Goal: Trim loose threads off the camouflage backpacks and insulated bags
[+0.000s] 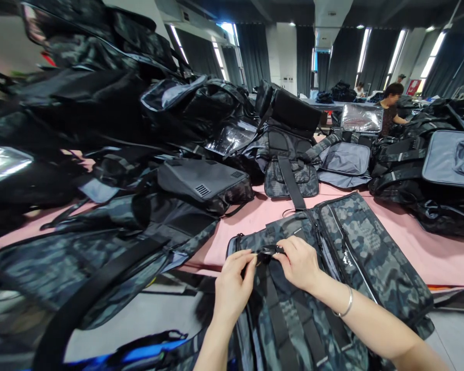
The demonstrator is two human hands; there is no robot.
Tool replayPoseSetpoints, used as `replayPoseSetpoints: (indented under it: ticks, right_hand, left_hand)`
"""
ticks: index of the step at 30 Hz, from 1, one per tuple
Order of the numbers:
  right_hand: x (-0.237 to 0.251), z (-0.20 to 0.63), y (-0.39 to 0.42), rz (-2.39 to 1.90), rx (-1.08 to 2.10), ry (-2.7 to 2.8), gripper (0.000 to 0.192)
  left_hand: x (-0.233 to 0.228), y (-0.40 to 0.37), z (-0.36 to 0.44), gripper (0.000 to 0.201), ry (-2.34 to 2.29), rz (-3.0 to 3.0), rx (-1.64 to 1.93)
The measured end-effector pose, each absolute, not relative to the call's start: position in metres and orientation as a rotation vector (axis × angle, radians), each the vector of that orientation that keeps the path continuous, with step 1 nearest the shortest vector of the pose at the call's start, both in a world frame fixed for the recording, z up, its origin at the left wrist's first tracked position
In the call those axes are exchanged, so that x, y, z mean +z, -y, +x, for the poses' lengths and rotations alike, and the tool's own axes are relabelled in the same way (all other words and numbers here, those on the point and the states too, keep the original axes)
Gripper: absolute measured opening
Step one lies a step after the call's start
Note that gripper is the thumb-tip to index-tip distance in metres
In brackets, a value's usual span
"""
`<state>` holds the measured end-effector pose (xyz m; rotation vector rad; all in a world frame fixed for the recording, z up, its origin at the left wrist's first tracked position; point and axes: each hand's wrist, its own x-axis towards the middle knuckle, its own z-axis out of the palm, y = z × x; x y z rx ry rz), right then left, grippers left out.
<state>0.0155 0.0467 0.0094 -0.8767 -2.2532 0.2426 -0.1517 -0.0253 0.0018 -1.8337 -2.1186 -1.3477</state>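
A camouflage backpack (294, 309) in dark grey and black lies in front of me, hanging partly over the table's near edge. Its zipped front panel (371, 247) is spread out to the right. Above the pack's upper part, my left hand (234, 281) pinches one end of a short black strap (268, 252) between thumb and fingers. My right hand (299, 263), with a silver bangle on the wrist, is closed on the strap's other end. Fingers cover part of it, and whether a buckle is on it cannot be made out.
Pink cloth covers the table (235, 229). Camouflage bags are piled high (96, 103) on the left, and more bags (406, 159) lie at the right. A grey-based bag (204, 180) sits left of centre. A co-worker (390, 108) is at the back right.
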Motion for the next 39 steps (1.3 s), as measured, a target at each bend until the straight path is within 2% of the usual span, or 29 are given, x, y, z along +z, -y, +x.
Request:
replayPoseSetpoints:
  ticks: [15, 28, 33, 37, 39]
  right_hand:
    - [0.013, 0.018, -0.047, -0.855, 0.152, 2.339, 0.016]
    - [0.009, 0.018, -0.051, -0.75, 0.262, 2.273, 0.017]
    - [0.006, 0.015, -0.053, -0.763, 0.541, 2.171, 0.013]
    - [0.002, 0.006, -0.05, -0.808, 1.042, 1.925, 0.008]
    - [0.003, 0.003, -0.049, -0.757, 1.362, 1.693, 0.013]
  left_hand:
    - [-0.003, 0.026, -0.152, 0.024, 1.99, -1.877, -1.289]
    - [0.002, 0.028, -0.16, 0.028, 2.191, -1.913, -1.613]
    - [0.004, 0.027, -0.162, 0.028, 2.231, -1.934, -1.683]
    - [0.005, 0.026, -0.161, 0.027, 2.209, -1.953, -1.666]
    - [0.005, 0.026, -0.16, 0.027, 2.165, -1.954, -1.617]
